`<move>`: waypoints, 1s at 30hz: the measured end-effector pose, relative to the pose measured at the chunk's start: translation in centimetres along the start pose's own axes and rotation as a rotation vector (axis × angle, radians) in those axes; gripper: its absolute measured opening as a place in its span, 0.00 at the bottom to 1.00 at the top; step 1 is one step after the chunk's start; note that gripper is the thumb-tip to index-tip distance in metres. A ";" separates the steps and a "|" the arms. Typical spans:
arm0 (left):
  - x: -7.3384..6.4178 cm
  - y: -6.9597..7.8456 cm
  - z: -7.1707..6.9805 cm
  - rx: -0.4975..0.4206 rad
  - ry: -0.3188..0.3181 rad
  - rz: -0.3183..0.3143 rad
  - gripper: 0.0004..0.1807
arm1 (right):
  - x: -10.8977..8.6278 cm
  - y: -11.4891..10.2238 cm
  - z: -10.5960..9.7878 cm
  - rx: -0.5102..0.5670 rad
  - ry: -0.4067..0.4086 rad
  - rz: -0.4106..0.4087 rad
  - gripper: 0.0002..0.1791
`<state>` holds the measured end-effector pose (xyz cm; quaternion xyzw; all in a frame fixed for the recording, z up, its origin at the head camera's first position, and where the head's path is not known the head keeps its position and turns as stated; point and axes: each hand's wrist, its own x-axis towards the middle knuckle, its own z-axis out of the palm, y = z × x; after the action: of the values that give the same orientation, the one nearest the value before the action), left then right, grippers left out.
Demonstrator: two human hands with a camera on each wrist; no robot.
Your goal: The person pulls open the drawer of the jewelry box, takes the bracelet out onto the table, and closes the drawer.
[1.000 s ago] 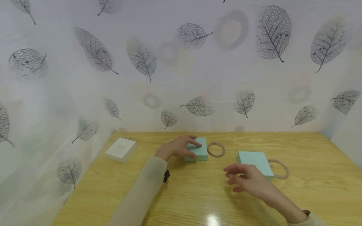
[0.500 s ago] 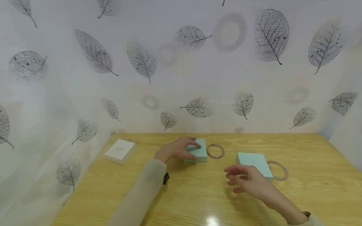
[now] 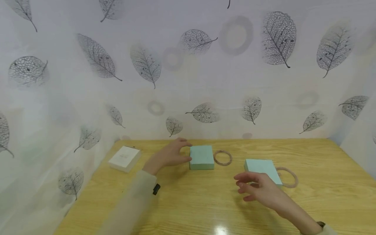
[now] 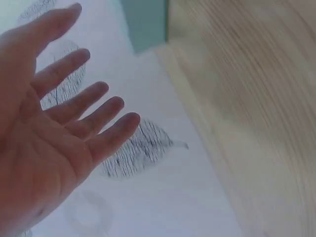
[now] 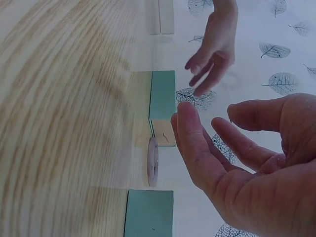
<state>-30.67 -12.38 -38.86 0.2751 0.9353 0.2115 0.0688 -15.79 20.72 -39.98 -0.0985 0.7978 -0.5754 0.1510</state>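
Note:
My left hand [image 3: 171, 155] is at the left side of a mint-green box [image 3: 201, 157], fingers spread and holding nothing. In the left wrist view its palm faces the camera, and the box [image 4: 145, 24] shows beyond the thumb. A pale pinkish bangle [image 3: 222, 158] lies flat at that box's right side. My right hand [image 3: 259, 189] hovers in front of a second mint-green box [image 3: 261, 166] and hides part of it. Its fingers are loosely bent around nothing. Another bangle [image 3: 289, 178] lies right of the second box, partly hidden behind it.
A white box [image 3: 124, 157] sits at the table's back left. The wooden table [image 3: 199, 205] ends at the back against a white cloth [image 3: 202, 81] printed with leaves, which also hangs at the left and right sides.
My left hand has come off the top of the left mint-green box and moved left, uncovering it. My right hand has stayed nearly still.

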 end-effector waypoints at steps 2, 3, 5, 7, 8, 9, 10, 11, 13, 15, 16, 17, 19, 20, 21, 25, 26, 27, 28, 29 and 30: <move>-1.0 -1.2 -0.4 0.028 0.035 0.000 0.30 | -0.1 0.0 0.0 -0.002 0.000 -0.001 0.23; -1.6 -1.8 -0.6 0.046 0.049 -0.003 0.30 | -0.1 0.0 -0.1 -0.002 0.000 0.000 0.23; -2.7 -2.9 -1.0 0.088 0.078 -0.031 0.29 | -0.2 0.0 -0.1 -0.006 0.000 -0.004 0.23; -3.8 -3.9 -1.6 0.140 0.099 -0.075 0.28 | -0.3 0.0 -0.2 -0.008 0.004 -0.007 0.23; -4.3 -4.3 -2.0 0.167 0.102 -0.108 0.28 | -0.4 0.0 -0.3 -0.014 0.006 -0.009 0.23; -4.7 -4.7 -2.3 0.197 0.105 -0.142 0.28 | -0.4 -0.1 -0.4 -0.018 0.010 -0.010 0.23; -5.1 -5.1 -2.6 0.220 0.108 -0.178 0.27 | -0.5 -0.1 -0.5 -0.023 0.013 -0.014 0.24; -5.5 -5.4 -2.9 0.244 0.112 -0.212 0.27 | -0.6 -0.2 -0.6 -0.029 0.018 -0.012 0.24; -6.3 -6.0 -3.4 0.278 0.121 -0.265 0.28 | -0.7 -0.3 -0.8 -0.040 0.023 -0.013 0.24; -7.1 -6.7 -3.8 0.295 0.136 -0.308 0.29 | -0.8 -0.4 -1.0 -0.042 0.023 -0.016 0.24; -7.5 -7.0 -4.0 0.299 0.145 -0.326 0.30 | -0.8 -0.4 -1.1 -0.045 0.024 -0.018 0.25; -7.9 -7.4 -4.0 0.307 0.152 -0.342 0.31 | -0.8 -0.4 -1.1 -0.047 0.025 -0.018 0.25; -8.6 -8.1 -4.2 0.309 0.155 -0.369 0.33 | -1.0 -0.4 -1.2 -0.052 0.027 -0.025 0.25; -8.9 -8.5 -4.2 0.310 0.157 -0.381 0.34 | -1.0 -0.4 -1.2 -0.052 0.030 -0.025 0.25; -9.1 -8.9 -4.2 0.311 0.157 -0.389 0.35 | -1.1 -0.3 -1.3 -0.054 0.032 -0.024 0.25; -10.0 -10.3 -4.3 0.309 0.150 -0.394 0.35 | -1.3 -0.2 -1.4 -0.051 0.032 -0.017 0.25; -10.2 -10.6 -4.4 0.311 0.152 -0.390 0.34 | -1.3 -0.1 -1.4 -0.047 0.030 -0.014 0.25; -10.4 -11.0 -4.4 0.314 0.153 -0.381 0.34 | -1.3 -0.1 -1.4 -0.045 0.028 -0.011 0.25; -10.5 -11.3 -4.5 0.317 0.154 -0.371 0.34 | -1.3 -0.1 -1.5 -0.043 0.028 -0.009 0.25; -10.7 -11.5 -4.5 0.322 0.154 -0.362 0.33 | -1.3 -0.1 -1.5 -0.042 0.029 -0.007 0.25; -10.9 -11.8 -4.5 0.329 0.154 -0.354 0.33 | -1.4 -0.1 -1.5 -0.041 0.031 -0.005 0.25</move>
<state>-28.42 -28.90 -39.76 0.0977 0.9932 0.0613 -0.0127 -15.05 22.47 -39.30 -0.0947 0.8114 -0.5607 0.1350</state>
